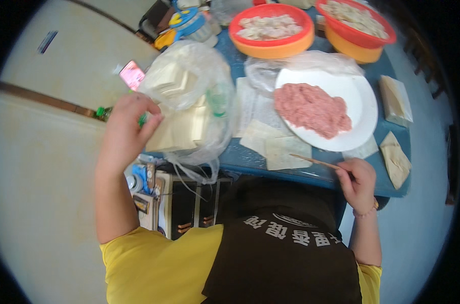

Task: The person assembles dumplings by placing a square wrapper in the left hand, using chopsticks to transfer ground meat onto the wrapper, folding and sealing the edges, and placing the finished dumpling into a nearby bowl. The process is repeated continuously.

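Observation:
My right hand (358,182) grips a thin wooden stick (317,161). Its tip lies over a square dough wrapper (287,152) near the table's front edge, beside another wrapper (258,133) that it partly overlaps. Just beyond is a white plate (361,98) bearing a mound of pink minced meat (313,108). My left hand (127,121) hovers at the left edge of the stacked wrappers (173,129), fingers curled and thumb near the forefinger; whether anything is pinched there is unclear. A clear plastic bag (224,125) surrounds the stacks.
Two red baskets (269,38) (382,32) of filled dumplings sit in orange basins at the back. A blue-lidded jug (192,24) stands back left. On the right are a tissue pack (395,98) and a folded wrapper (395,161). A lit phone (132,75) is beyond my left hand.

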Motion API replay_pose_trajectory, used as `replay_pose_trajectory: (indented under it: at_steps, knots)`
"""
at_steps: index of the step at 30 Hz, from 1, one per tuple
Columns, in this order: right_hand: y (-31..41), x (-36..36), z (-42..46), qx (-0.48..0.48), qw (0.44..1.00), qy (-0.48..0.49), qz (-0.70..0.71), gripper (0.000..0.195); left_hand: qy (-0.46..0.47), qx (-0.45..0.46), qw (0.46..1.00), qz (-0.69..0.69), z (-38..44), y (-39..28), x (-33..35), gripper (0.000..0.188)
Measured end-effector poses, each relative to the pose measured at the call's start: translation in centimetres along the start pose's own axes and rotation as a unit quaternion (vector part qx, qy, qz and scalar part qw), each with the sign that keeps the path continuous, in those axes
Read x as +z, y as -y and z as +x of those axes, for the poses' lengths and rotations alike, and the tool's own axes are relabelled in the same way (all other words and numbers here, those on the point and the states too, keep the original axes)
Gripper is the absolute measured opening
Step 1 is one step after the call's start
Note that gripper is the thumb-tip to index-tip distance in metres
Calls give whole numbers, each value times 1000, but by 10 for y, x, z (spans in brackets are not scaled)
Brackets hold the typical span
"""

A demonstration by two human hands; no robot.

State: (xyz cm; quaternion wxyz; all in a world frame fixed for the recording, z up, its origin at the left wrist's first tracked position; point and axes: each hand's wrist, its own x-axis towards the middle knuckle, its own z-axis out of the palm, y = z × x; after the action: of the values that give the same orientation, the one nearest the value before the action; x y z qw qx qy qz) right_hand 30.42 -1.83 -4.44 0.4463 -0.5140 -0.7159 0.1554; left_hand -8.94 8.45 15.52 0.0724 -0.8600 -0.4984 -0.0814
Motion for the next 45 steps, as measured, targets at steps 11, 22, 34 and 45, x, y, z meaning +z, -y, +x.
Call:
replay_pose_trajectory:
  at_steps: [11, 22, 34, 45]
  knots:
    - [5, 9, 3, 46, 999, -5, -21, 7, -98, -116, 945, -289, -54, 55, 59, 3]
    - [13, -22, 2, 173, 974, -22, -141, 10, 50, -203, 167, -963, -45, -64, 129, 26]
    - [20, -23, 21, -15, 919, 25, -393, 11, 130, -244, 152, -949, -42, -104, 164, 56]
    - [6, -24, 17, 12, 955, 89, -284, 12, 170, -325, 163, -916, -41, -109, 164, 51]
